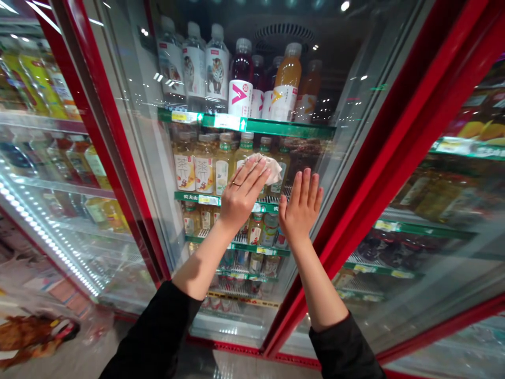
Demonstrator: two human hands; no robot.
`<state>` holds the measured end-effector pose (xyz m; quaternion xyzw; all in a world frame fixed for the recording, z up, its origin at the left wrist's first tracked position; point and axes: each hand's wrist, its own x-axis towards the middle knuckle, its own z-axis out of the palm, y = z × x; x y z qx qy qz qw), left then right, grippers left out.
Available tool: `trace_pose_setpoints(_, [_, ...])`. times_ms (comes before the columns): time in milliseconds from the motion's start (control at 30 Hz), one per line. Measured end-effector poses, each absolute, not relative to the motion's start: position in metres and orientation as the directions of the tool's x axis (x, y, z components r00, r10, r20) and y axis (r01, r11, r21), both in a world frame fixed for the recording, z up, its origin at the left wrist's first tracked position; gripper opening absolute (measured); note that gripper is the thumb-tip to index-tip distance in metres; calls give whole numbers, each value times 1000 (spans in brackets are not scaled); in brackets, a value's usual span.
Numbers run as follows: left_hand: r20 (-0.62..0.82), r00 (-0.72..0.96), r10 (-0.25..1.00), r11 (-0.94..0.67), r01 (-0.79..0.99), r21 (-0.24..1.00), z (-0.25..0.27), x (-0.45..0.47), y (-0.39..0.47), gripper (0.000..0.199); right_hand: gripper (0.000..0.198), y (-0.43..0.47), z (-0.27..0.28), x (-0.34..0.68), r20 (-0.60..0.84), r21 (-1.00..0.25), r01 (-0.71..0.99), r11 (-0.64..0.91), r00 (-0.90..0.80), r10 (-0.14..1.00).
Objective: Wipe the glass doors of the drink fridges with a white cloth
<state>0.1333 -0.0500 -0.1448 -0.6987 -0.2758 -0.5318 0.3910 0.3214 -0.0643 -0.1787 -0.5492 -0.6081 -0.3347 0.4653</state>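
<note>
My left hand [242, 192], with a ring on one finger, presses a crumpled white cloth [272, 167] flat to the glass door [335, 79] of a drinks fridge. The cloth sticks out past my fingertips on the upper right; the rest of it is hidden beneath the hand. To its right, my right hand [302, 205] is open with fingers stretched upward, palm toward the same glass near the red door frame. It holds nothing. Behind the glass, tea bottles [204, 163] stand on the shelf at the height of my hands.
Juice bottles [284, 84] and water bottles [216, 66] fill the top shelf inside. Red frames [394, 142] border the door, with more fridge sections on either side. A brown item [35, 334] in clear wrapping lies at the lower left, its kind unclear.
</note>
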Motion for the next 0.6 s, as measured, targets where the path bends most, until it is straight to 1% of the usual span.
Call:
trace_pose_setpoints(100, [983,180,-36,-522,835,-172,-155,120,-51,87,67,-59,-182,323,944,-96,977,189,30,328])
trace_pose_setpoints(167, [988,154,-22,-532,835,-142,-170,117,-55,89,67,-59,-182,322,939,-106,976,191,36,341])
trace_pose_setpoints(200, [986,163,-20,-544,826,-148,-177,118,-57,88,67,-60,-181,322,935,-114,976,186,42,352])
trace_pose_setpoints(267, [975,222,-5,-571,800,-185,-183,123,-61,81,67,-62,-179,320,930,-125,976,176,53,364])
trace_pose_setpoints(333, [954,297,50,-589,780,-212,-177,127,-61,72,68,-65,-177,319,931,-126,976,178,54,362])
trace_pose_setpoints(433, [937,324,135,-604,776,-181,-154,123,-57,60,69,-67,-174,319,934,-133,973,186,60,351])
trace_pose_setpoints(500, [953,273,127,-615,776,-140,-142,112,-53,57,69,-68,-173,320,933,-147,972,184,74,352])
trace_pose_setpoints(600, [984,171,47,-630,769,-104,-145,94,-51,61,69,-67,-174,320,923,-173,970,169,100,371])
